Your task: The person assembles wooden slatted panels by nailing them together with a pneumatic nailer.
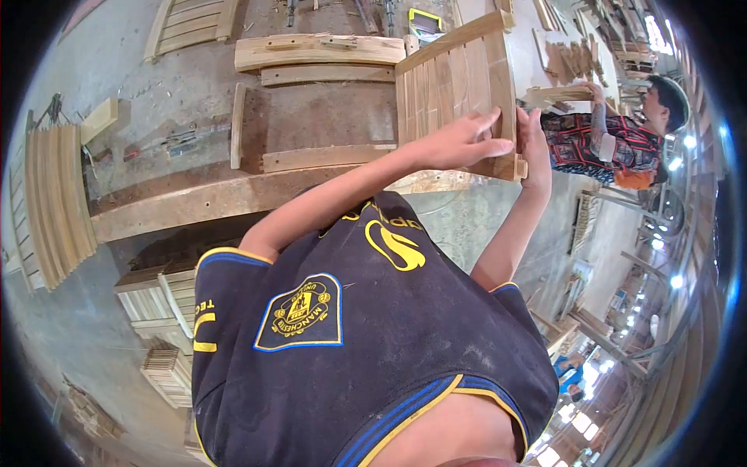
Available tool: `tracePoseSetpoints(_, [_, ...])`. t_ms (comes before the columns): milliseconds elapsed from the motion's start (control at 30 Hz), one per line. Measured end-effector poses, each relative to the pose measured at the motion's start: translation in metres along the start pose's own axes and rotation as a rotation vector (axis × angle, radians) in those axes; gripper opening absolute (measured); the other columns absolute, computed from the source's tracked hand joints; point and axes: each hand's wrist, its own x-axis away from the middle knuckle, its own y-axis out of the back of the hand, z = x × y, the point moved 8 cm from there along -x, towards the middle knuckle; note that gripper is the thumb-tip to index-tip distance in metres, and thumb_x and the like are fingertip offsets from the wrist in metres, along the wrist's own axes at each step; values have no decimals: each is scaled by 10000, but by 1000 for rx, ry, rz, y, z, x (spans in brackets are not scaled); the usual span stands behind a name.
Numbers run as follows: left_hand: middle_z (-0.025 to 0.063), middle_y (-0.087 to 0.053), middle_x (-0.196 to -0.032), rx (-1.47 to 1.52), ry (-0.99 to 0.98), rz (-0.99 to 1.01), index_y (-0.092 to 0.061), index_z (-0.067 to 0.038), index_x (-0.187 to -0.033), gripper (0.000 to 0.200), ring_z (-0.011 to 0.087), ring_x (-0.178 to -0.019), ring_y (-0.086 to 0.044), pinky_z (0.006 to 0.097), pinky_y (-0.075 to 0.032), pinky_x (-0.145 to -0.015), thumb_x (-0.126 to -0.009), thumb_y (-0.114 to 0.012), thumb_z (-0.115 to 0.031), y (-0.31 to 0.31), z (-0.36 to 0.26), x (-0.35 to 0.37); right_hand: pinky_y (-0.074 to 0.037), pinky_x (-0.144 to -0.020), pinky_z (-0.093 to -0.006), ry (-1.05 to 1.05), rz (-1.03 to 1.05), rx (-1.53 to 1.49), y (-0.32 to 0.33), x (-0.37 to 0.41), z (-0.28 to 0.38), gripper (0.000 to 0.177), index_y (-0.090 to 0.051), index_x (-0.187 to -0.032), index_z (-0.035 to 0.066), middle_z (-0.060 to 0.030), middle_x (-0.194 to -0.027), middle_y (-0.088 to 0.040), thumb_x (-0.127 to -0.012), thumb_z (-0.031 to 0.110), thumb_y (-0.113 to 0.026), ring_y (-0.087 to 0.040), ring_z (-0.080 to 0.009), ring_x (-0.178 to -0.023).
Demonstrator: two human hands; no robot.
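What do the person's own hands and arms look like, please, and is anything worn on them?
The left hand and right hand are without gloves; I see no watch or ring. Both forearms are uncovered. The dark shirt has short sleeves; the left sleeve ends in a yellow and blue band, and the right sleeve has similar trim.

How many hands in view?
3 visible: left hand over the slatted panel's right end, right hand at its right edge, the co-worker's hand on a wood piece. Others may be hidden; the distant person's can't be made out.
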Motion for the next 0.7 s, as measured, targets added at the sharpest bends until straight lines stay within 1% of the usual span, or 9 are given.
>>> tracePoseSetpoints(200, [357, -393, -1228, -173, 83, -89, -225, 167, -1368, 916, 370, -1094, -521, 369, -421, -931, -879, -478, -565, -6, 11, -11, -409, -933, -317, -138, -161, -79, 16, 10, -27, 692, -465, -1292, -62, -118, -1192, -577, -978, 532, -298, -557, -194, -1057])
tracePoseSetpoints(267, [349, -452, -1172, -283, 230, -334, -326, 169, -1307, 878, 381, -1074, -535, 363, -427, -922, -862, -499, -569, 18, 21, -10, -414, -923, -313, -111, -124, -99, 1, 22, -19, 689, -481, -1279, -67, -111, -1153, -598, -983, 524, -287, -567, -187, -1035])
tracePoseSetpoints(300, [316, -521, -1090, -211, 270, -522, -410, 134, -1237, 796, 374, -1036, -552, 383, -431, -921, -841, -536, -545, 31, 15, -2, -418, -919, -314, -68, -82, -30, -8, 26, -14, 686, -496, -1264, -69, -111, -1139, -606, -985, 520, -282, -572, -185, -1026])
tracePoseSetpoints(400, [251, -598, -930, 128, 350, -528, -515, 113, -1134, 717, 320, -935, -593, 376, -471, -841, -813, -587, -524, 65, 26, 0, -416, -921, -339, 66, 135, -33, -42, 31, -4, 667, -551, -1199, -60, -126, -1083, -640, -991, 504, -263, -593, -199, -1007])
tracePoseSetpoints(467, [184, -625, -835, 66, 424, -388, -613, 46, -1007, 501, 265, -782, -608, 351, -491, -722, -813, -601, -415, 96, 29, 11, -420, -894, -336, 100, 339, -199, -61, 20, -10, 657, -571, -1164, -43, -139, -1042, -659, -985, 514, -271, -608, -216, -998])
tracePoseSetpoints(500, [163, -626, -799, -62, 499, -381, -629, 26, -966, 416, 250, -730, -599, 341, -482, -674, -808, -588, -356, 113, 27, 25, -426, -863, -323, 52, 226, -206, -61, 6, -25, 649, -587, -1126, -22, -140, -1024, -668, -978, 527, -275, -622, -224, -985])
tracePoseSetpoints(600, [150, -625, -766, -220, 431, -530, -623, -10, -949, 284, 232, -705, -593, 359, -473, -644, -771, -542, -214, 166, 33, 82, -452, -777, -298, -54, -11, -5, -75, -43, -79, 504, -608, -1103, 13, -92, -1016, -672, -964, 451, -400, -621, -155, -921])
tracePoseSetpoints(667, [179, -626, -782, -304, 341, -665, -602, 42, -912, 291, 229, -740, -593, 368, -469, -691, -756, -548, -198, 205, 39, 126, -445, -822, -389, 164, -17, 745, -77, -102, -134, 454, -621, -1061, -27, -183, -1023, -652, -925, 371, -449, -604, -272, -976])
tracePoseSetpoints(700, [189, -625, -791, -255, 340, -764, -598, 56, -895, 288, 231, -751, -589, 367, -464, -700, -756, -546, -191, 212, 11, 159, -434, -804, -430, 227, -20, 610, -93, -115, -154, 418, -612, -996, -42, -174, -921, -647, -934, 344, -462, -582, -331, -853])
